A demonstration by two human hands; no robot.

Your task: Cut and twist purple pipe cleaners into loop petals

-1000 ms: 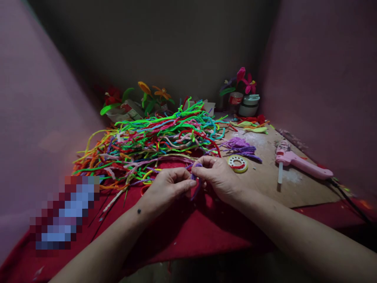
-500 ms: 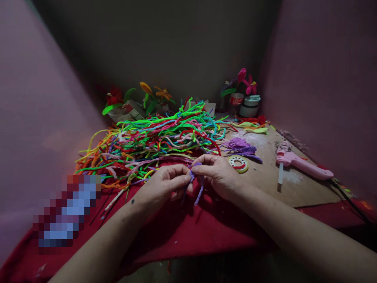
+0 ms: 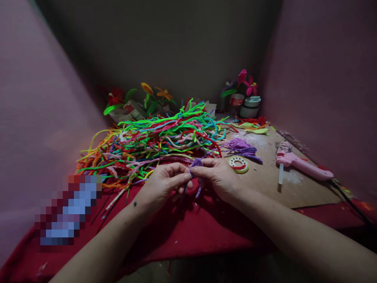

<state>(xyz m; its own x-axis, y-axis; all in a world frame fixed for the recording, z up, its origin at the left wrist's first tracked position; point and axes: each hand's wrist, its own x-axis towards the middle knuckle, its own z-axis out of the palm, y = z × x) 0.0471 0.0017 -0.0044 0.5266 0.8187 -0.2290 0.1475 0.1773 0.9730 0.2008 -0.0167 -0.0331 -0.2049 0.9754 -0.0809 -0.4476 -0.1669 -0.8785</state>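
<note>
My left hand point(image 3: 165, 182) and my right hand point(image 3: 216, 176) meet over the red cloth point(image 3: 188, 232), both pinching a bent purple pipe cleaner point(image 3: 196, 165). Its loop pokes up between my fingertips and its two ends hang down below them. Just behind my hands lies a big tangled pile of coloured pipe cleaners point(image 3: 159, 141).
A roll of tape point(image 3: 238, 163) and a bunch of purple pipe cleaner pieces point(image 3: 240, 146) lie on the wooden board point(image 3: 306, 188) to the right. A pink glue gun point(image 3: 300, 164) rests further right. Pipe-cleaner flowers point(image 3: 153, 96) and jars point(image 3: 249, 106) stand at the back, between pink walls.
Both hands have shifted slightly upward and kept working the purple pipe cleaner; its loop now stands up between the fingertips and its ends hang lower.
</note>
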